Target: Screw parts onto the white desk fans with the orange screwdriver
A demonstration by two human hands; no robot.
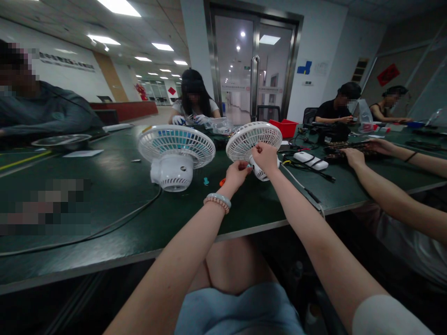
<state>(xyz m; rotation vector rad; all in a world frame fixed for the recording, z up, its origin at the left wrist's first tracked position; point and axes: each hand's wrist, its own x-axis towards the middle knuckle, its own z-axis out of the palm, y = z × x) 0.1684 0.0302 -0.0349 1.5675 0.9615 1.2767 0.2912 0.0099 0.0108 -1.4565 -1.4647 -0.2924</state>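
- Working at a white plastic round-caged fan [240, 141], our left hand [236, 174] apparently pinches a tiny pale-blue piece [249, 165].
- Our right hand [266, 158], just above: hold unclear.
- Cage attached beyond our grip; work looks unfinished.

I see both arms reaching fwd & converging, L arm [174, 260] and R arm [314, 232] both bare at the forearm. L hand [238, 175] sits a bit lower, thumb & fingertips pinched tog. R hand [267, 157] is higher, back showing, fingers curled in. The 2 hands are v. near each other.
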